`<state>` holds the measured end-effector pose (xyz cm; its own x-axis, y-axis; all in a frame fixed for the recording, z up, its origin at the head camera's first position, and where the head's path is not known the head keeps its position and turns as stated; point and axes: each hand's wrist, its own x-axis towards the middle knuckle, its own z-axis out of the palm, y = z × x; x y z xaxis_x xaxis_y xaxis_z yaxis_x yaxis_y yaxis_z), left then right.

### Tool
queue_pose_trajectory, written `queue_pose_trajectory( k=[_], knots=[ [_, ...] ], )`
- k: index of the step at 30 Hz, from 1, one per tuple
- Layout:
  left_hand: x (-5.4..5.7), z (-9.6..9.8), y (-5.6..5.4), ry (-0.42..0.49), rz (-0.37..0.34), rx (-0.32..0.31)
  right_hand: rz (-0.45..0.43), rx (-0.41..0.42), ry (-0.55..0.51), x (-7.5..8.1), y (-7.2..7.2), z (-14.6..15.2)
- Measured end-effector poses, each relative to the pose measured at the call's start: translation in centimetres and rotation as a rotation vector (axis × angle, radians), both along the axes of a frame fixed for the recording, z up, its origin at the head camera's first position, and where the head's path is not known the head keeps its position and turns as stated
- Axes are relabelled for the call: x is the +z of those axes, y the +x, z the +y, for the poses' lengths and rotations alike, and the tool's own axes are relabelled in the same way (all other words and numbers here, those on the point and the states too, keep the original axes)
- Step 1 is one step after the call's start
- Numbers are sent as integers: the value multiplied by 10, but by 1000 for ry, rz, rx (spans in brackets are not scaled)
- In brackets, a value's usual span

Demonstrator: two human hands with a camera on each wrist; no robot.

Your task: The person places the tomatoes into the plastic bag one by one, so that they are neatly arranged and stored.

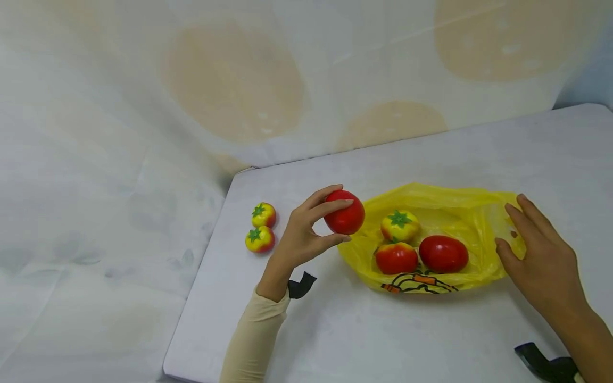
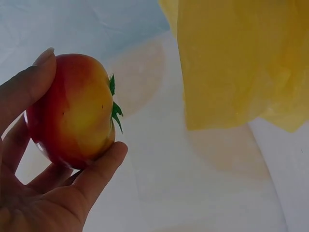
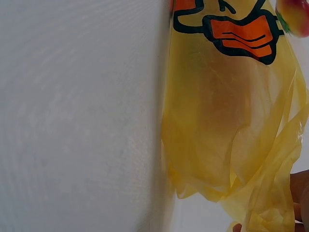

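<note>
Between thumb and fingertips, my left hand [image 1: 306,226] holds a toy tomato [image 1: 346,213] up by the left rim of a yellow plastic bag [image 1: 373,279]. In the left wrist view this tomato [image 2: 77,111] is red shading to yellow, with a green leafy top facing away from the palm. The bag lies on its side, its mouth spread wide, and an orange and black print shows on its front. My right hand [image 1: 551,260] grips the bag's right edge. Inside sit a yellow tomato [image 1: 400,226], a red-orange tomato [image 1: 396,258] and a smooth red one [image 1: 443,254].
Two more yellow-red tomatoes, an upper one [image 1: 264,215] and a lower one [image 1: 260,240], lie close together on the white table [image 1: 364,335], left of my left hand. A pale cloth with tan spots [image 1: 234,80] hangs behind the table and down its left side.
</note>
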<state>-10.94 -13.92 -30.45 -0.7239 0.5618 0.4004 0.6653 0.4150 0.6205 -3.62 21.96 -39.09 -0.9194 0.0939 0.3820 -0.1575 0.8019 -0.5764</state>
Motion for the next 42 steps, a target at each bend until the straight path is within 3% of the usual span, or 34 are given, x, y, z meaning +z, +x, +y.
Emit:
queue_pose_trajectory(
  k=[12, 19, 27, 33, 38, 42],
  knots=[
    [-3, 15, -14, 18, 4, -26, -4, 6, -4, -2, -3, -1],
    [-11, 21, -18, -8, -52, -44, -10, 11, -10, -2, -2, -2],
    [-26, 23, -15, -81, -159, -10, -25, 3, -11, -3, -1, -3],
    [-35, 22, -16, -213, -184, -2, 18, 5, -9, 1, -3, -3],
    [-44, 22, -7, -405, -199, -16, 5, 1, -5, 1, 0, -3],
    [-49, 23, -4, -481, -214, -2, 21, 4, -8, 1, -1, -2]
  ],
)
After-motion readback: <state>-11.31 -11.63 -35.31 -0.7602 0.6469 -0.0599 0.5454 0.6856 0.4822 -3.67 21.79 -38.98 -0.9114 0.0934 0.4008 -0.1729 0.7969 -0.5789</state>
